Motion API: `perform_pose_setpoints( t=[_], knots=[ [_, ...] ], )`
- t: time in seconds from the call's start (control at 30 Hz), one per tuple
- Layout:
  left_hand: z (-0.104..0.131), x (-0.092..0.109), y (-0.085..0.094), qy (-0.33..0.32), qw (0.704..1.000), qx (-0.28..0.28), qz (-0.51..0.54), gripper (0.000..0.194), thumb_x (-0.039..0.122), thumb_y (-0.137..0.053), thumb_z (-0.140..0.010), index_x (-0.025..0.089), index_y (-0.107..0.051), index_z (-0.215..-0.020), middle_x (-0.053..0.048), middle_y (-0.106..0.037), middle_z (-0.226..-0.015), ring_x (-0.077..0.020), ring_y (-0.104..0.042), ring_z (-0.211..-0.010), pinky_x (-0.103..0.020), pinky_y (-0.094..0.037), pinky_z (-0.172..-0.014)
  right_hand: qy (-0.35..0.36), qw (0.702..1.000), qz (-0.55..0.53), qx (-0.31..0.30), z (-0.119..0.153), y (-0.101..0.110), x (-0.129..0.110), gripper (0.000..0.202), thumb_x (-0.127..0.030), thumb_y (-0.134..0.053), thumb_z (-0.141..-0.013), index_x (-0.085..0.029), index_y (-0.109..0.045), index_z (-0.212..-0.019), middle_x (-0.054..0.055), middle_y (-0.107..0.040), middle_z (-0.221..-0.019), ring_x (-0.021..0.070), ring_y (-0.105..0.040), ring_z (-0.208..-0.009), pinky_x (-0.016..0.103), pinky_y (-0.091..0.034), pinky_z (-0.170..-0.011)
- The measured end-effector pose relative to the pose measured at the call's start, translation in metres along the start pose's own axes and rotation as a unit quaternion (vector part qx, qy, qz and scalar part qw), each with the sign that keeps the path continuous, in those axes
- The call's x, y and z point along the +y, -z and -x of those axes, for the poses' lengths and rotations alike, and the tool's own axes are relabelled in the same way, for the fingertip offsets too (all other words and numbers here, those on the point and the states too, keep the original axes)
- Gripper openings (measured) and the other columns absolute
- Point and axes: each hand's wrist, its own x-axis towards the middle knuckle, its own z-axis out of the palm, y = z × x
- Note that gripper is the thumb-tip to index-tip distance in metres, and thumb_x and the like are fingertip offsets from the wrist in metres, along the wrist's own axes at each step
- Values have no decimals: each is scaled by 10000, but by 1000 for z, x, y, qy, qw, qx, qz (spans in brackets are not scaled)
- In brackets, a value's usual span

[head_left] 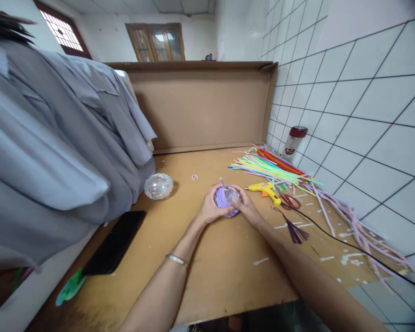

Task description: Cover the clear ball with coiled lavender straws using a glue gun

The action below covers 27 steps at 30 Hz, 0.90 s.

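Note:
A clear round ball [232,196], partly wrapped in purple fuzzy stems [222,198], is held between both hands above the middle of the table. My left hand [210,205] grips its left, wrapped side, with the thumb along the bottom. On the right side my right hand [246,206] presses its fingers and thumb against the clear part. One stem end sticks up at the top. A yellow glue gun [267,190] lies just right of my right hand, beside red-handled scissors [290,201].
Another clear ball [158,186] and a black phone [115,242] lie left on the table [224,263]. Colourful stems [269,167], a purple tassel [295,230] and a black cable [327,233] are right. A lidded jar [295,140] stands by the tiled wall. Draped grey cloth [65,138] hangs left.

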Motion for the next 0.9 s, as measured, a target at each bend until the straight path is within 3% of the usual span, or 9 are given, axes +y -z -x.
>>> perform_pose_setpoints(
  t=[0.13,0.33,0.57,0.8,0.9],
  knots=[
    [1,3,-1,-19,1000,-12,-15,700,280,-796,-519,163,-496,-1141,-88,-575,-1120,-249,-554,-1073,-397,-421,-980,-2,1000,20,9,-1,2,-6,526,-623,-456,-829,-229,-503,-1175,84,-556,-1208,227,-523,-1129,384,-413,-981],
    [3,4,-5,-51,998,-25,-33,712,279,-797,-517,174,-483,-1148,-96,-555,-1163,-252,-534,-1113,-407,-401,-1002,41,997,58,11,0,4,-5,473,-575,-455,-855,-235,-518,-1178,77,-554,-1205,223,-511,-1138,382,-392,-995],
    [4,4,-6,-40,999,-23,-27,717,291,-804,-519,186,-474,-1147,-91,-548,-1174,-251,-534,-1117,-406,-398,-1004,105,987,122,17,0,5,-7,401,-512,-468,-873,-245,-547,-1162,75,-558,-1160,221,-520,-1104,381,-398,-978],
    [4,6,-7,-42,998,-21,-37,699,281,-801,-528,187,-481,-1143,-84,-548,-1165,-243,-541,-1093,-400,-415,-989,145,975,160,56,3,1,-17,390,-484,-493,-863,-253,-545,-1173,85,-547,-1152,231,-493,-1130,415,-386,-1004],
    [5,6,-9,-64,996,-14,-68,708,280,-802,-520,188,-483,-1146,-83,-542,-1165,-241,-537,-1085,-403,-419,-984,171,967,185,43,4,1,-22,383,-446,-495,-872,-256,-550,-1200,91,-532,-1192,242,-469,-1169,432,-367,-1025]
  ],
)
